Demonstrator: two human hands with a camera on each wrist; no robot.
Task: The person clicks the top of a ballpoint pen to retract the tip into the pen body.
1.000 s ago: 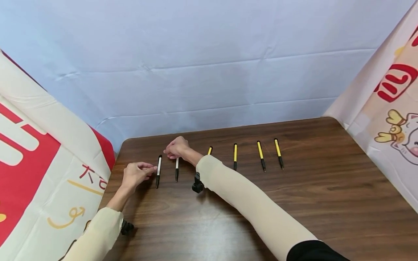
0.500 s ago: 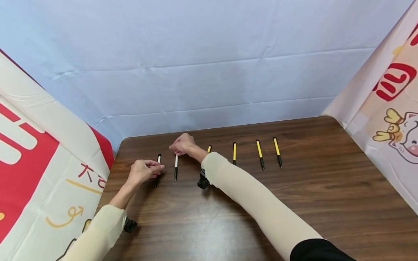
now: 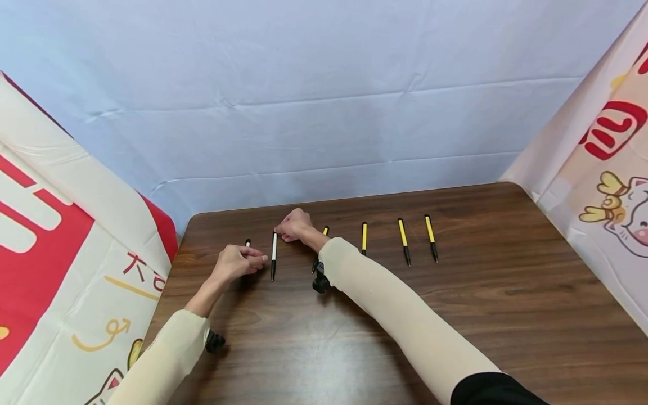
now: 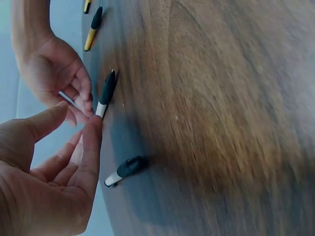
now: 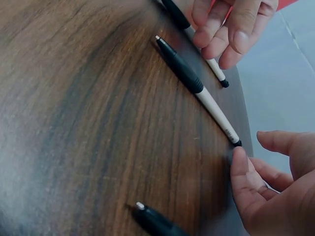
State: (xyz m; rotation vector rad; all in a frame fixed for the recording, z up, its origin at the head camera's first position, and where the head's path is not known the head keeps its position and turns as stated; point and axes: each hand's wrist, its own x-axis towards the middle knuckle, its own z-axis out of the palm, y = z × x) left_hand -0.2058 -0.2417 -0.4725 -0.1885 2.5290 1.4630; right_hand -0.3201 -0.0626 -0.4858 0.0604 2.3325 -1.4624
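In the head view, two white-and-black pens lie side by side on the left of the table. My left hand (image 3: 240, 262) hovers over the leftmost pen (image 3: 248, 242), hiding most of it. Just right of it lies the second white pen (image 3: 274, 253), fully visible, black grip towards me. My right hand (image 3: 297, 226) is at that pen's far end. In the right wrist view, an index fingertip of the right hand (image 5: 275, 189) meets the end of the second pen (image 5: 214, 108), with the thumb apart. The left hand (image 4: 54, 172) has loosely bent fingers and holds nothing.
Several yellow-and-black pens continue the row rightward, including a middle pen (image 3: 364, 236) and a far-right pen (image 3: 431, 236). My right forearm partly covers two of them. The brown wooden table (image 3: 481, 315) ends at a pale cloth backdrop (image 3: 324, 112), with printed cloths at both sides.
My left hand has moved right, from beside the leftmost white pen to over it. My right hand has shifted right, uncovering the second pen's upper end.
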